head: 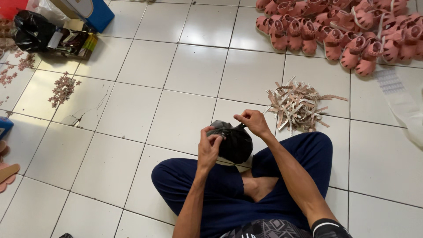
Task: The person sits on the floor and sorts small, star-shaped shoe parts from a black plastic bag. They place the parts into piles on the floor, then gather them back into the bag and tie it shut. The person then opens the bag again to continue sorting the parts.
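Hands (pixel 209 147) (pixel 252 121) gripping black plastic bag (pixel 235 143), paper strips (pixel 297 105) nearby

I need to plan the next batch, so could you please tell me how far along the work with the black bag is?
Done: pink sandals lie piled on the floor, beside a heap of paper strips. In hand: the left hand steadies a small black bag while the right hand pinches its twisted top. Left: the bag's top looks not yet tied; flower trims lie loose.
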`<state>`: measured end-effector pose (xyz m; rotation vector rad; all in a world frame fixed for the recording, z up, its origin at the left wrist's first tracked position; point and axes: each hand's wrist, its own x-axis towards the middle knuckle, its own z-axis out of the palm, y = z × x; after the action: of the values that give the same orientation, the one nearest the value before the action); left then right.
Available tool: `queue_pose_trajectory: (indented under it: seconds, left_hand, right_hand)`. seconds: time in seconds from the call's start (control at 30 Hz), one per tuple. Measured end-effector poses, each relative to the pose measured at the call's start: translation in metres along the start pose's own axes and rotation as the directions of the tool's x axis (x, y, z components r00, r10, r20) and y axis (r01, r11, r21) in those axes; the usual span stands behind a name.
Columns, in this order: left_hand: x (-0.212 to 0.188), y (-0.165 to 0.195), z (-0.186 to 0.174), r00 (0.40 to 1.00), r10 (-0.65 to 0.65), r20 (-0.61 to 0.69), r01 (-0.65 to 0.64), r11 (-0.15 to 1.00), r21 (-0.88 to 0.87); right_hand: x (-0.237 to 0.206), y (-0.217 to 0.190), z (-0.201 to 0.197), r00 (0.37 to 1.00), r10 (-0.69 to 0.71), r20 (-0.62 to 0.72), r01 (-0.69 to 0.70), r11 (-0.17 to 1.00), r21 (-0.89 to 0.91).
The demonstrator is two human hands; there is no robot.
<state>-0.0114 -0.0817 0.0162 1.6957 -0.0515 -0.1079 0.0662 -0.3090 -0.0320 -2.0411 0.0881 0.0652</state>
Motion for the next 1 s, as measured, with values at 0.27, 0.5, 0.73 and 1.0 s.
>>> queue_pose_trajectory:
  seconds: [0.27, 0.5, 0.73, 1.0]
  left_hand:
    - [-0.017, -0.064, -0.011, 0.97, -0.09, -0.227, 0.121, 0.985, 0.125]
    - [0.0, -0.123, 0.029, 0.995, 0.093, -0.019, -0.07, 0.852, 0.519]
    - [0.009, -0.137, 0.041, 0.994, -0.112, 0.008, 0.094, 0.869, 0.487]
    - [0.013, -0.144, 0.041, 0.998, 0.055, 0.028, -0.061, 0.834, 0.549]
  right_hand:
    - [-0.018, 0.051, 0.035, 0.976, 0.15, -0.16, -0.151, 0.989, 0.002]
    - [-0.059, 0.06, 0.084, 0.952, -0.25, -0.178, 0.208, 0.952, -0.223]
    - [-0.06, 0.058, 0.086, 0.945, -0.225, -0.236, 0.141, 0.934, -0.329]
    - [-0.06, 0.056, 0.087, 0.934, -0.264, -0.241, 0.143, 0.894, -0.426]
